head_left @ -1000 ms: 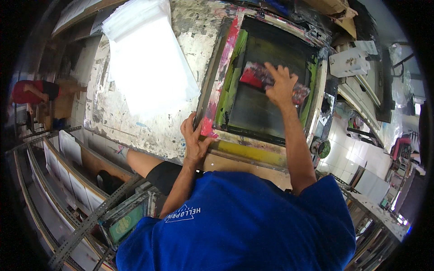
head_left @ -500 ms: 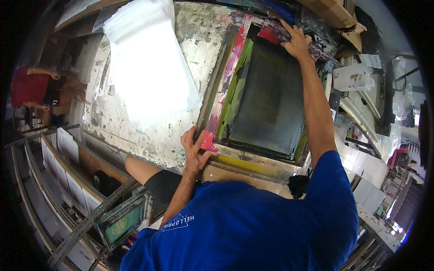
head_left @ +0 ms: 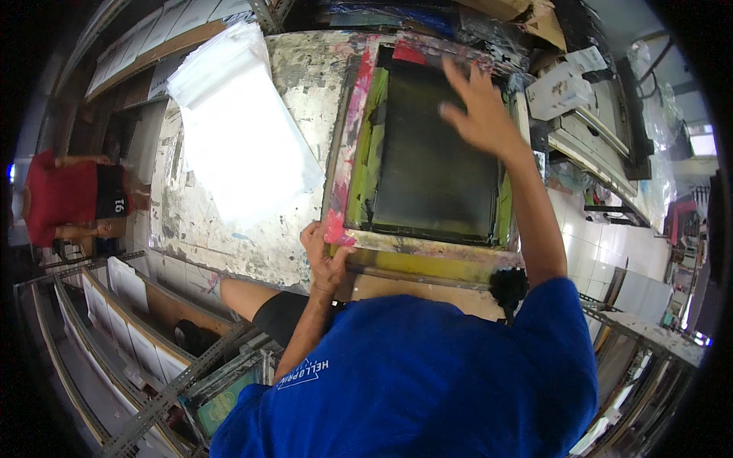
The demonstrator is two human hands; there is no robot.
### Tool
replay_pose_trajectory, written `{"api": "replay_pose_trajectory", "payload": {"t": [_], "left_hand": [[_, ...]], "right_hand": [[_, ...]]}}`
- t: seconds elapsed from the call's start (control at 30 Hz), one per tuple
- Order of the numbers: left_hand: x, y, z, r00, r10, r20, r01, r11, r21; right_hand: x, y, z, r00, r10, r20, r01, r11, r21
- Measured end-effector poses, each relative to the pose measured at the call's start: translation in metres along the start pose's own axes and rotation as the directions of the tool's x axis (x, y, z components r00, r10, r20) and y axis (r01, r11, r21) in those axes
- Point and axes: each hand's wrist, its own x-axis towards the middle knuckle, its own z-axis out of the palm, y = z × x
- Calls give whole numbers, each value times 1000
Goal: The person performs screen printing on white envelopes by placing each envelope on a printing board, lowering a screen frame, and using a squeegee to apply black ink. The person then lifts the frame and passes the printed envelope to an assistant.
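A screen-printing frame [head_left: 429,242] with a dark mesh [head_left: 431,153] lies before me. Pink stains mark its left side, and green strips border the mesh. My left hand [head_left: 326,258] grips the frame's near left corner, thumb on top and fingers at the outer side. Over the far right part of the mesh hovers my right hand [head_left: 482,113], its fingers spread and smeared by motion, holding nothing. Left of the frame, a loose stack of white translucent sheets [head_left: 244,133] rests on the paint-stained table [head_left: 301,72].
A shelf rack [head_left: 145,324] stands at the lower left. Beyond the table's left edge is a person in a red shirt [head_left: 65,195]. Cardboard [head_left: 546,27] and plastic wrap lie at the far right. Below the frame sits a yellow-stained bar [head_left: 427,267].
My right hand has lifted off the frame's far right corner and moved inward over the mesh. My left hand stays at the near corner. The view has shifted.
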Motion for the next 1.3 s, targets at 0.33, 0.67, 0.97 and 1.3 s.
{"api": "replay_pose_trajectory", "payload": {"t": [0.33, 0.67, 0.97, 1.3], "left_hand": [[117, 103, 7, 937, 146, -316, -287, 839, -463], [10, 15, 93, 996, 25, 90, -66, 867, 494], [30, 42, 103, 989, 47, 138, -74, 977, 199], [117, 15, 11, 994, 12, 105, -24, 993, 116]], "right_hand": [[-146, -100, -111, 996, 43, -82, -68, 942, -330], [-145, -93, -114, 985, -4, -171, -26, 984, -175], [-144, -92, -116, 983, -10, -183, -25, 983, -184], [-138, -91, -122, 985, -21, -174, -10, 985, -175]]}}
